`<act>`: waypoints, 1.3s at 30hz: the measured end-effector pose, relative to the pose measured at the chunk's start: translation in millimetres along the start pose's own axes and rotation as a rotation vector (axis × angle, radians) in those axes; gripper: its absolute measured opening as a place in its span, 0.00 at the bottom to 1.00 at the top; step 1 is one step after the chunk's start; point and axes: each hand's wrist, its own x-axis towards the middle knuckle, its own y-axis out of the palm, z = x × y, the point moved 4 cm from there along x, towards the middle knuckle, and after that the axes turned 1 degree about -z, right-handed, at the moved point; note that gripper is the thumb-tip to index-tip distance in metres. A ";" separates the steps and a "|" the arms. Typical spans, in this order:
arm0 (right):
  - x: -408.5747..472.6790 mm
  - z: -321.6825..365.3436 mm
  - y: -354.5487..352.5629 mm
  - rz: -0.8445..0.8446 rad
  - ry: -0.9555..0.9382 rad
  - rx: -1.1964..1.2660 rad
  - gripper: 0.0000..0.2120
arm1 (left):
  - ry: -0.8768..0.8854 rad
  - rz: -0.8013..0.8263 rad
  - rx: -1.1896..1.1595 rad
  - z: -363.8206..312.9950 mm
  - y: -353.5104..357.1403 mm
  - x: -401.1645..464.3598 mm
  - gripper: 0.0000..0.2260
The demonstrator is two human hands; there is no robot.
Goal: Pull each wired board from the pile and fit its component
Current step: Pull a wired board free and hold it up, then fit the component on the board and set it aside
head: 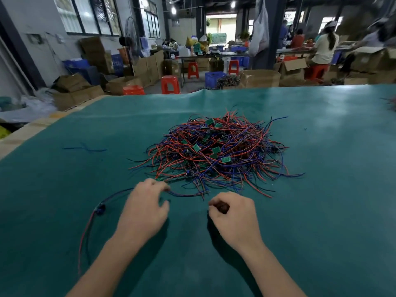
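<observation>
A tangled pile of red and blue wires with small green boards (214,151) lies mid-table (321,211); the left hand (143,211) and right hand (233,215) sit before it, a wired blue component (100,210) left of them.

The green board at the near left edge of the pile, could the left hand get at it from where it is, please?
Probably yes. The left hand lies just short of that green board, its fingertips beside it, and only loose wires from the pile cross nearby.

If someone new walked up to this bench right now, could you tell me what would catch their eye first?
First, the tangled pile of red and blue wires dotted with small green boards, in the middle of the teal mat. Just in front of it, the left hand reaches to the pile's near edge, while the right hand is curled round something small and dark.
</observation>
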 end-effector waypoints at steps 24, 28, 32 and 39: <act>14.8 -24.4 -26.5 -0.248 0.470 1.006 0.07 | 0.490 -0.223 -0.347 -92.6 39.7 -19.5 0.07; 18.5 -38.3 -51.1 -0.381 0.598 1.309 0.10 | 0.258 -0.198 -0.428 -68.0 36.0 -9.8 0.13; 18.7 -42.4 -53.9 -0.326 0.638 1.443 0.10 | 0.342 0.066 -0.535 -82.2 42.2 -15.1 0.13; 20.8 -38.3 -48.0 -0.369 0.592 1.411 0.12 | 0.483 0.296 -0.326 -101.6 54.0 -28.7 0.15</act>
